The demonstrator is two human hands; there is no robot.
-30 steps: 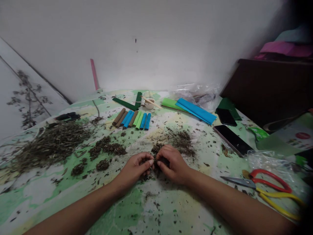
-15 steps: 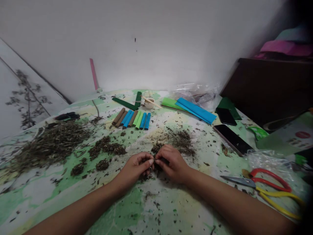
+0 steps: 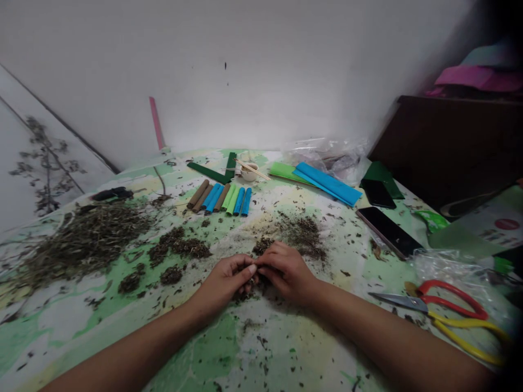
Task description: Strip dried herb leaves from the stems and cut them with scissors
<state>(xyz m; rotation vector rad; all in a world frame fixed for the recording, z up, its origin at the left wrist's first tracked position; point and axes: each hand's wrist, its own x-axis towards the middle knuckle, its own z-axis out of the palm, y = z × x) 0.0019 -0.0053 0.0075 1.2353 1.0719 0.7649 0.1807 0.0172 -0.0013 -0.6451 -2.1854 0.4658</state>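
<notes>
Red-and-yellow-handled scissors at right, 2 dark phones beyond, blue paper strips, row of brown, blue and green paper rolls, small white cup possibly holding sticks, dried stems heap at left.

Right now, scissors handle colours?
Scissors: one handle red, one yellow, seen in the head view.

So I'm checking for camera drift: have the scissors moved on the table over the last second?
No. The scissors lie in the same spot, blades pointing left, beside the plastic bag and right of the phone.
</notes>
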